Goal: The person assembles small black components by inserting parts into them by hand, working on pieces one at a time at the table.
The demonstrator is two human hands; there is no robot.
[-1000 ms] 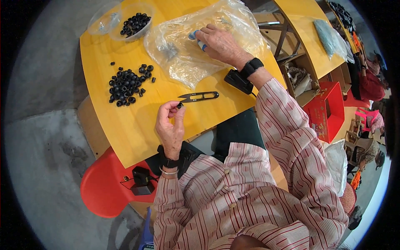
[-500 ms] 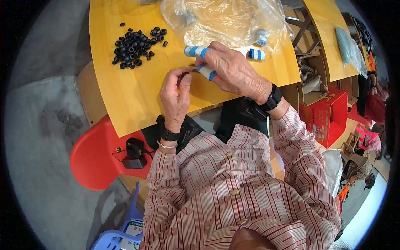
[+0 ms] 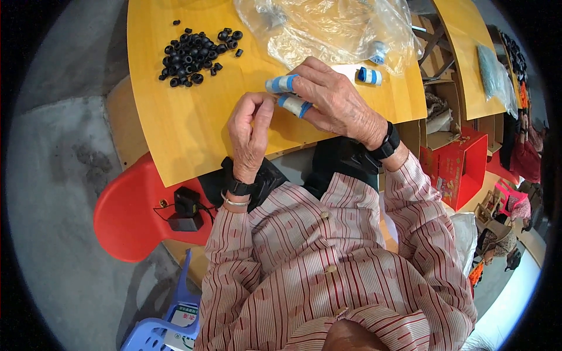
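Over the near part of the yellow table, my left hand [image 3: 249, 131] is closed in a pinch, thumb against index finger. Whatever it holds is too small and too covered to make out. Close beside it, my right hand [image 3: 342, 102] has blue-and-white wraps [image 3: 294, 106] around its thumb and index finger. Those two fingers come together at the left fingertips, and what lies between them cannot be made out. Beyond my left hand lies a loose pile of small black ring-shaped parts [image 3: 190, 57].
A clear plastic bag [image 3: 328, 32] spreads over the table's [image 3: 193, 126] far side. Near it lies a blue-and-white roll [image 3: 369, 75]. A red chair [image 3: 126, 216] with a black adapter [image 3: 186, 210] stands at left, a red box [image 3: 459, 167] at right. Other people sit far right.
The dark bit that showed at my left fingertips is no longer visible. My right fingers have shifted slightly relative to the left hand. The whole view has moved a little.
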